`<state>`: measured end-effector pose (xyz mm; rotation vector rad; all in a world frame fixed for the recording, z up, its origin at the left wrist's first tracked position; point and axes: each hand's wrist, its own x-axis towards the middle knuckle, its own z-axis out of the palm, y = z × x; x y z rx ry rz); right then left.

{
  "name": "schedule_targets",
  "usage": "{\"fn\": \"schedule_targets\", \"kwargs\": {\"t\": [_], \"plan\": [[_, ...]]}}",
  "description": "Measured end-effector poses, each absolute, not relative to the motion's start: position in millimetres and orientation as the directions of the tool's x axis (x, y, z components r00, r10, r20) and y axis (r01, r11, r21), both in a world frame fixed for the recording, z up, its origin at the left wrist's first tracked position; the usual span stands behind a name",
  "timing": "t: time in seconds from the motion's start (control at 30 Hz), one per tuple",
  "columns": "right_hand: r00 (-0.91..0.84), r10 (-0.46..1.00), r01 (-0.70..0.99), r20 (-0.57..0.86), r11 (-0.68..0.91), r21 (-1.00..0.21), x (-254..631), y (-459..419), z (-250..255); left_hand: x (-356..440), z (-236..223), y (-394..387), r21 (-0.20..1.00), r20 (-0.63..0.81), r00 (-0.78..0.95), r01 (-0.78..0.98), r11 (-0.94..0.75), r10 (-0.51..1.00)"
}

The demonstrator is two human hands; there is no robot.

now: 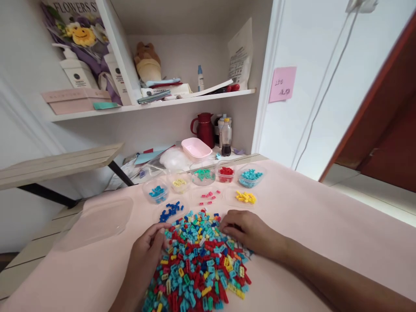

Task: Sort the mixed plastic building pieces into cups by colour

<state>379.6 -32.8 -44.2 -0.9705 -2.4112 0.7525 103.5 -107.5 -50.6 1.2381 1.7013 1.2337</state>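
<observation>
A big heap of small plastic bricks [198,260] in red, teal, yellow and blue lies on the pink table [325,225] in front of me. My left hand [146,249] rests at the heap's left edge, fingers curled in a pinch at the bricks; what it holds is too small to name. My right hand [247,232] lies on the heap's upper right edge, fingers bent down onto the bricks. Beyond the heap sit sorted piles: dark blue bricks [170,211], pink bricks [208,196] and yellow bricks [246,197].
A row of clear tubs stands further back, holding blue [157,192], pale yellow [179,183], green [203,174], red [225,171] and teal [251,175] bricks. A clear lid [97,221] lies at the left. Shelves, a red jug [204,128] and a pink basin [196,148] stand behind.
</observation>
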Motion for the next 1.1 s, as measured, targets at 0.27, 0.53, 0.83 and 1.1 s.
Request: {"fn": "schedule_targets", "kwargs": {"t": [0.27,0.53,0.83,1.1], "plan": [[-0.532,0.814,0.423,0.233,0.494,-0.760,394.4,-25.1,-49.9,105.3,-40.8,-114.8,0.972,0.139,-0.572,0.236,0.001,0.808],[-0.620,0.761,0.437,0.191,0.537,-0.722,393.9,-29.9,-55.0,88.5,-45.4,-114.8,0.989,0.149,-0.773,0.109,-0.102,0.617],[-0.611,0.761,0.456,0.220,0.565,-0.687,394.8,-32.0,-54.1,92.1,-49.8,-115.2,0.996,0.091,-0.724,0.051,-0.079,0.684],[-0.492,0.801,0.482,0.340,0.576,-0.660,393.0,-30.6,-50.5,99.8,-48.6,-114.2,0.998,0.056,-0.684,0.022,-0.056,0.727]]}}
